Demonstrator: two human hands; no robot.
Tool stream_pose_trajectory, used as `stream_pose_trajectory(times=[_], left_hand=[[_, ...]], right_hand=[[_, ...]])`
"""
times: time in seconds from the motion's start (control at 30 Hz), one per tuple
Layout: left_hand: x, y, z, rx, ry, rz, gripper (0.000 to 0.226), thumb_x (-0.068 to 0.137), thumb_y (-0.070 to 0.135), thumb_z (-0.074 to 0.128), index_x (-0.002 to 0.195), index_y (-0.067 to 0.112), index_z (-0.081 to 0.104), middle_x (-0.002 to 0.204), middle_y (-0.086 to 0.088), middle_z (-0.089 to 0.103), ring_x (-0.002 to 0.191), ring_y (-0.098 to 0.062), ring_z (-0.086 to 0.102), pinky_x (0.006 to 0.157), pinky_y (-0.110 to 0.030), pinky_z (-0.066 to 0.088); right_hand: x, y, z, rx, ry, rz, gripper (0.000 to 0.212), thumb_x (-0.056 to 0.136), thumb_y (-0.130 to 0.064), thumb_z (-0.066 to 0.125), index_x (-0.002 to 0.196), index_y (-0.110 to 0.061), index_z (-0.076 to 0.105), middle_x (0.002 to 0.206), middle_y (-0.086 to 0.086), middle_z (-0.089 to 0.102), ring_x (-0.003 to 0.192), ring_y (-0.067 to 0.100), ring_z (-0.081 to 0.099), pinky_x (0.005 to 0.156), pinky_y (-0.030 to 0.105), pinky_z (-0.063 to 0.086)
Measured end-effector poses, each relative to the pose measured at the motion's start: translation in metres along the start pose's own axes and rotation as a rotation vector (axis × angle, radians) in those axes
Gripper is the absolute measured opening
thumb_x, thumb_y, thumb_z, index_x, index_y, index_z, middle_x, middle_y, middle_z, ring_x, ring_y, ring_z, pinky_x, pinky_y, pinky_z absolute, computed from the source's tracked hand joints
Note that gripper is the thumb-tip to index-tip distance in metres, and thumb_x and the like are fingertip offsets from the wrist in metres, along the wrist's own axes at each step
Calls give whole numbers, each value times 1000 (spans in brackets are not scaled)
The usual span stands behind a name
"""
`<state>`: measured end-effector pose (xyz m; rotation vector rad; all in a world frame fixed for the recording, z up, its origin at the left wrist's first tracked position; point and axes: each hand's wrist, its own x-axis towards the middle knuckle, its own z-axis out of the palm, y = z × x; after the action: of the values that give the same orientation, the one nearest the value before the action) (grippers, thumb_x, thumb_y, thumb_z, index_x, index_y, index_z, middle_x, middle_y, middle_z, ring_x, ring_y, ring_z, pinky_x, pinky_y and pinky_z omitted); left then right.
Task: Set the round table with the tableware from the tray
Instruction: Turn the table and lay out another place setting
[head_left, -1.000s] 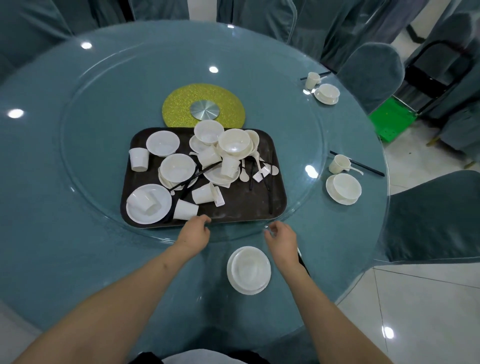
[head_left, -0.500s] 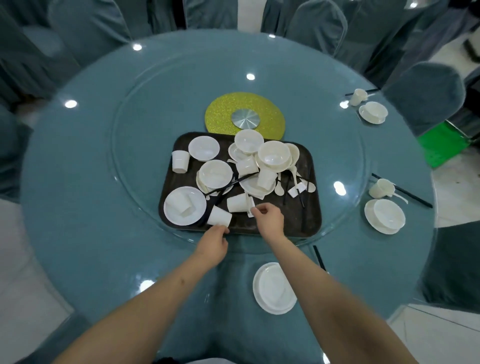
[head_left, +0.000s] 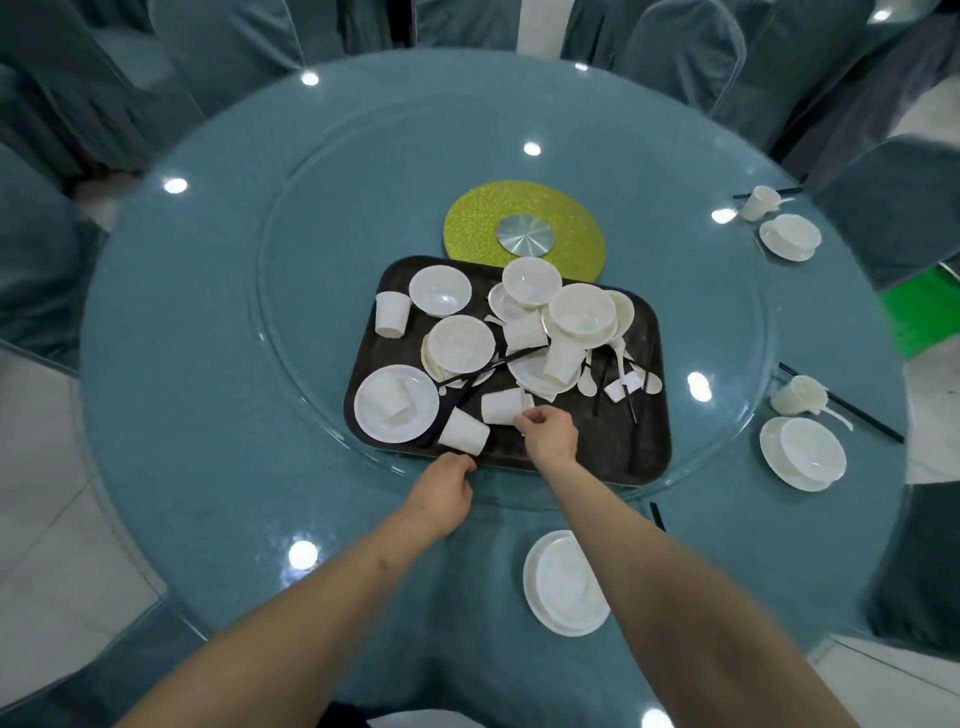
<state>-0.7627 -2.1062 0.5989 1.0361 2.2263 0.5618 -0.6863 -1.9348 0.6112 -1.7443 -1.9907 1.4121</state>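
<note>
Two hands reach into a tray (head_left: 597, 447) of tableware at frame centre.
Right hand (head_left: 549, 435) pinches a tipped cup (head_left: 503, 406) to lift it (apparently); left hand (head_left: 445, 487), fingers curled, steadies the tray's near edge.

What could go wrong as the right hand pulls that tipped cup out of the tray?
The right hand pinches at the rim of a cup lying on its side. A black chopstick lies close beside it among stacked bowls; a careless pull might snag it and shift the pile. The left hand holds the tray edge beside another tipped cup, which could roll.
</note>
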Motion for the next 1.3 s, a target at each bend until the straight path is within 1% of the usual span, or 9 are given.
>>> stream_pose_trajectory(times=[0.1,0.2,0.37,0.53,0.73,0.9,1.03,1.13,1.3], left_hand=[[-1,0,1,3,-13,9,38,92,9,48,127,11,59,131,-10,56,121,-25,54,105,-29,38],[-1,-1,1,11,-13,3,37,93,9,48,127,12,59,132,-8,54,120,-24,54,105,-30,40],[-3,2,5,18,7,36,36,91,7,48,124,11,62,129,-8,56,120,-24,53,104,-29,41],[-5,15,17,1,18,71,35,91,5,48,121,11,64,126,-6,60,116,-24,57,98,-27,40],[-5,21,30,24,-36,73,35,92,6,47,123,12,62,128,-6,61,119,-24,56,102,-29,40],[-8,21,36,61,-90,33,37,95,10,47,130,13,58,133,-7,60,122,-25,56,101,-30,42],[-13,17,38,78,-122,3,37,93,11,47,128,12,59,128,-10,65,118,-29,59,99,-32,45],[-16,13,38,71,-147,-25,38,93,11,46,129,15,58,128,-8,64,116,-27,60,98,-33,47],[-18,16,39,88,-149,-7,38,95,10,46,131,14,57,132,-8,62,118,-27,58,100,-32,45]], right_hand=[[-5,-1,-4,28,15,-23,10,92,-21,72,96,-12,74,91,3,72,77,14,62,65,25,44],[-11,-3,-12,54,44,-48,10,92,-22,71,91,-12,73,85,4,72,64,8,58,51,15,39],[-18,7,-40,123,73,-58,13,88,-26,72,86,-14,70,85,3,72,72,14,59,65,28,45],[-36,32,-72,195,122,-51,15,87,-26,71,85,-11,67,77,-1,66,68,11,54,67,29,45],[-54,65,-106,296,168,-12,17,84,-23,74,81,-8,67,70,-4,62,66,10,51,69,30,44],[-70,96,-131,368,218,28,19,84,-20,80,92,-7,68,85,3,71,75,13,62,75,30,49],[-79,121,-142,256,234,58,37,80,-30,85,109,-17,65,105,0,71,96,13,68,83,29,54],[-81,131,-145,150,227,40,45,81,-29,85,118,-18,63,106,-6,70,97,8,67,85,26,51],[-80,139,-143,12,199,20,30,79,-26,85,98,-29,63,87,-14,68,82,5,66,74,27,51]])
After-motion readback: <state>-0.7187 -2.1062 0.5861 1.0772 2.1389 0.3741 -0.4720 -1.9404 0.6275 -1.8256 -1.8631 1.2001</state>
